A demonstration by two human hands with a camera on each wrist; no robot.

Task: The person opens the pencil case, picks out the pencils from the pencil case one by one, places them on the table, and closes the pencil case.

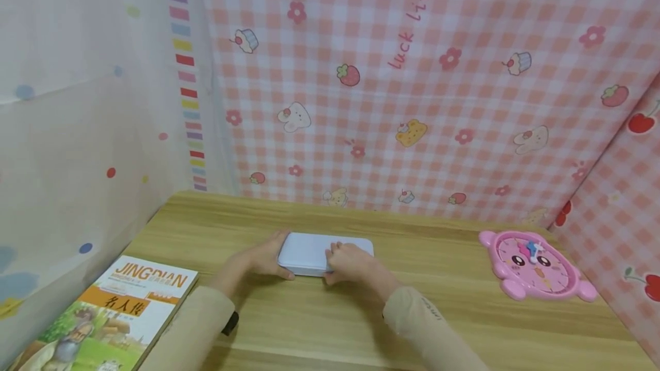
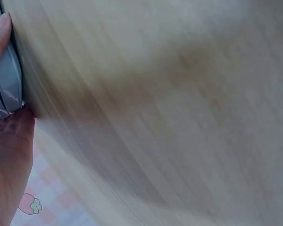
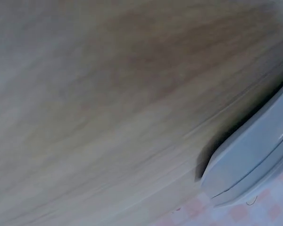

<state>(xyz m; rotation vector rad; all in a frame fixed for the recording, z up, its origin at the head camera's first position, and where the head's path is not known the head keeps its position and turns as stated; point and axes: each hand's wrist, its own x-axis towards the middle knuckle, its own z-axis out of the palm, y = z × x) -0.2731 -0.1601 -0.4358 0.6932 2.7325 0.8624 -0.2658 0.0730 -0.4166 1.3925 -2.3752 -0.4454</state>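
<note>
A pale blue oblong case with rounded corners (image 1: 309,249) lies on the wooden table, its long side toward me. My left hand (image 1: 269,255) grips its left end, thumb at the near corner and fingers round the far side. In the left wrist view, a thumb and fingers hold the end of the case (image 2: 8,77). My right hand (image 1: 353,265) is over the right half with curled fingers on the top and the thumb down at the front edge. A seam runs along the side of the case (image 3: 247,162) in the right wrist view, where the right hand is out of sight.
A book with an orange and green cover (image 1: 116,308) lies at the left of the wooden table (image 1: 319,325). On the right is a pink cartoon-faced clock (image 1: 536,265). Behind the table hangs a pink checked cloth (image 1: 330,102), with a white curtain (image 1: 77,130) on the left.
</note>
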